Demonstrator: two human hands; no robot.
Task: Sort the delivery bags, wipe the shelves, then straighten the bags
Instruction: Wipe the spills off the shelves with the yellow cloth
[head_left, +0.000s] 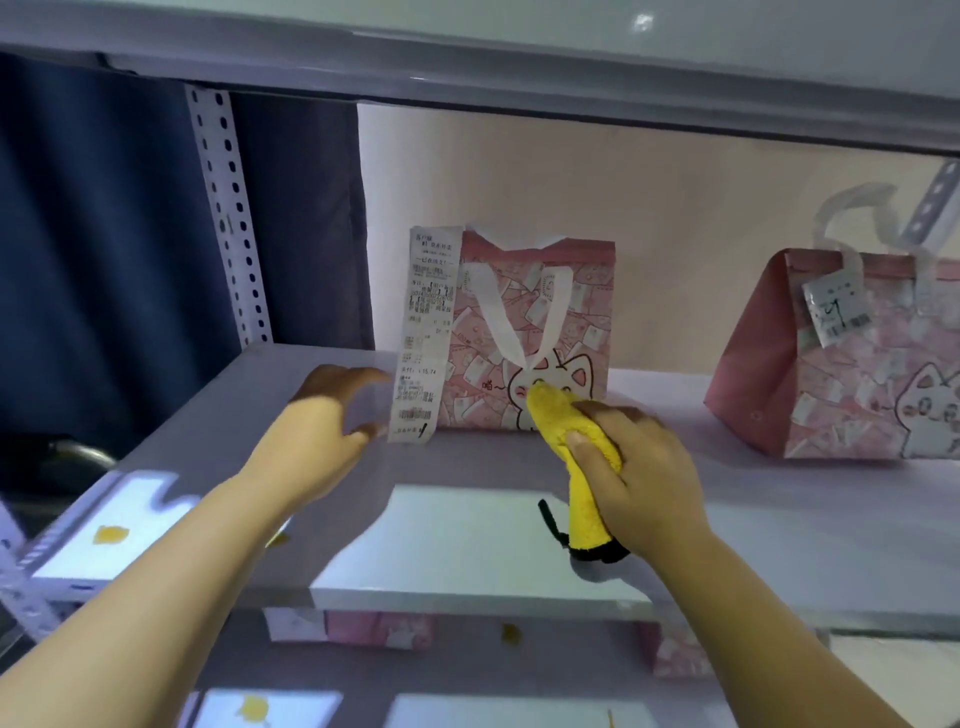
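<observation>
Nearest, under the front edge of the shelf (467, 551), a lower shelf (311, 670) shows parts of at least two more pink bags (379, 629). They are too cut off to say how they stand.

On the shelf itself, the right hand (639, 467) is at the near middle, its fingers (618, 415) curled round a bunched yellow cloth (576, 452). The cloth's far tip lies in front of the left bag (530, 332); whether it touches the bag I cannot tell. The left hand (322, 415) hovers to the left with its fingers (358, 374) spread wide and bent, holding nothing. Its thumb is just beside the bottom of a long receipt (421, 338) that hangs down the bag's left front, but contact is unclear.

Farther back, the left bag stands upright and square to the front, close to the back wall, with its handle flopped down its face. The right bag (841, 358) stands well apart at the far right, turned at an angle, with a small label (836, 306) hanging from its handle. Both tops are closed, so their contents are hidden.

Above is the underside of the upper shelf (519, 52), and at far left a perforated post (228, 218).

My reading is that the sorting on this shelf looks largely done, with each bag in its own place. The cloth in hand suggests wiping is the current step, and the glossy surface gives no sign of how much has been wiped. Straightening is left, most plainly for the angled right bag.
</observation>
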